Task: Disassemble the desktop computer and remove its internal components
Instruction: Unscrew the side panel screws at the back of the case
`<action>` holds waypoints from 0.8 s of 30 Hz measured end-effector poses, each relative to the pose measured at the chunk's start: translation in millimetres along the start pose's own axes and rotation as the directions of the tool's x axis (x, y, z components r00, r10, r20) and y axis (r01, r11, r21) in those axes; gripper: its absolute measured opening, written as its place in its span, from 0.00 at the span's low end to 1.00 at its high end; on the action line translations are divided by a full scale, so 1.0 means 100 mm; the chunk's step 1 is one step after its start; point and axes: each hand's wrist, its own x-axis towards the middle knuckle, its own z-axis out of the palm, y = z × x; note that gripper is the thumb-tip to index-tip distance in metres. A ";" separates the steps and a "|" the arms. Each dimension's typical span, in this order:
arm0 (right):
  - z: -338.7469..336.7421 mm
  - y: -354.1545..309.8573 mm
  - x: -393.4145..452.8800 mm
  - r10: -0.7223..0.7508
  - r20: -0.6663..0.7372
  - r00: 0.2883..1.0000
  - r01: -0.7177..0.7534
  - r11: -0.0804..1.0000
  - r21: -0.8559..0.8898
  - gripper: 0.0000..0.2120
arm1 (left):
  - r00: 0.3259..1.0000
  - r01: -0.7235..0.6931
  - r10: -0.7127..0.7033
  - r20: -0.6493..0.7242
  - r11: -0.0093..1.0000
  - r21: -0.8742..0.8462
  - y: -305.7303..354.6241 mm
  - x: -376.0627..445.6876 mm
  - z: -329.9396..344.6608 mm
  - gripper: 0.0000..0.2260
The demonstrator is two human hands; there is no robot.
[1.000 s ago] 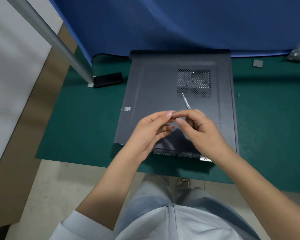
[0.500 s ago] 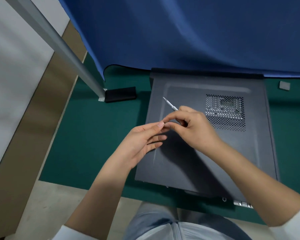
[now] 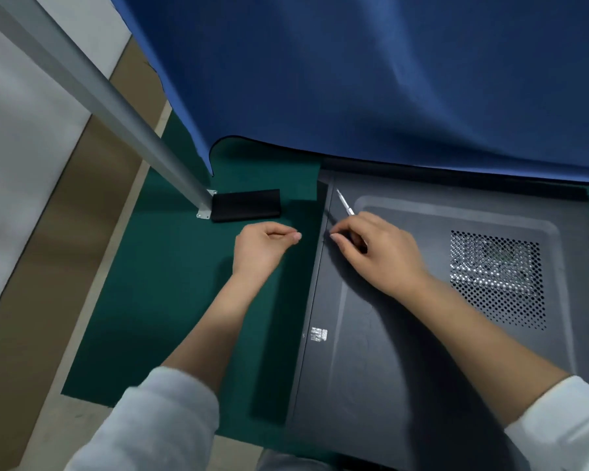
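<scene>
I see the case (image 3: 422,334) lying flat on the green mat (image 3: 170,300), side panel up. My right hand (image 3: 378,253) grips a screwdriver (image 3: 344,202) over its left edge; my left hand (image 3: 262,248) hovers over the mat, fingers pinched together, on what I cannot tell.

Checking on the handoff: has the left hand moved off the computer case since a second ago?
Yes. The left hand has moved leftward off the computer case, now over the green mat.

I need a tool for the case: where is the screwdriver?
The right hand grips the screwdriver over the computer case's far left edge; its tip points away, toward the blue curtain.
</scene>
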 end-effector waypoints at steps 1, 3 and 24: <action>0.02 0.03 -0.02 -0.002 -0.014 1.000 0.001 1.000 -0.020 0.04 | 0.999 0.014 -0.011 -0.033 0.996 0.092 -0.05 0.14 0.05 0.01; 0.06 0.05 -0.06 -0.048 -0.042 0.998 0.045 0.996 -0.073 0.04 | 0.998 0.033 -0.018 -0.064 0.971 0.238 -0.15 0.40 0.15 0.01; 0.06 0.06 -0.03 -0.025 -0.036 0.999 0.024 1.000 -0.011 0.11 | 0.953 -0.154 0.239 -0.188 0.913 0.378 -0.27 0.80 0.41 0.10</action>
